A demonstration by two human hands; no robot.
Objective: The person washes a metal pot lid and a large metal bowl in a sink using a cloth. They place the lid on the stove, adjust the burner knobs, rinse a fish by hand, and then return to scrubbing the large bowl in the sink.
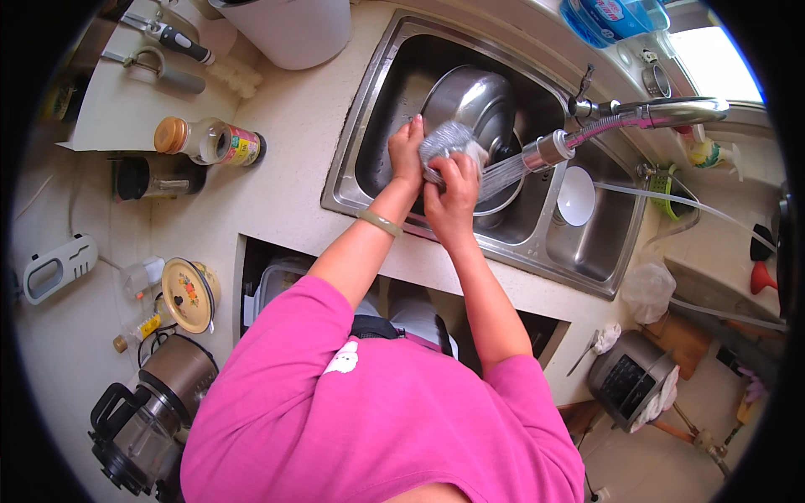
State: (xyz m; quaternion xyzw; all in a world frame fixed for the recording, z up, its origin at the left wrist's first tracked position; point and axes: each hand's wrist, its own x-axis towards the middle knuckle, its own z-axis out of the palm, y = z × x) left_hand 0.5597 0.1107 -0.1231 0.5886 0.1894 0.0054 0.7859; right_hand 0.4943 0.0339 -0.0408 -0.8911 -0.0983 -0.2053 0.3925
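Over the large basin of a stainless steel sink (371, 129), both my hands hold a grey scrubbing cloth (448, 143). My left hand (406, 151) grips its left side, with a bangle on that wrist. My right hand (454, 195) presses its fingers into the lower right side. Water runs from the spray head (546, 151) of the faucet, just right of the cloth. Behind the cloth a metal pot lid or pan (468, 94) leans in the basin, and a round metal rim shows below the spray. A white bowl (576, 196) stands tilted in the small basin.
The faucet's curved spout (682, 113) reaches in from the right. A white bin (292, 31) stands beyond the sink's left corner. Glass jars (242, 146) lie or stand at the left, with a blender (141, 434) lower down. A blue bottle (613, 19) is at the window ledge.
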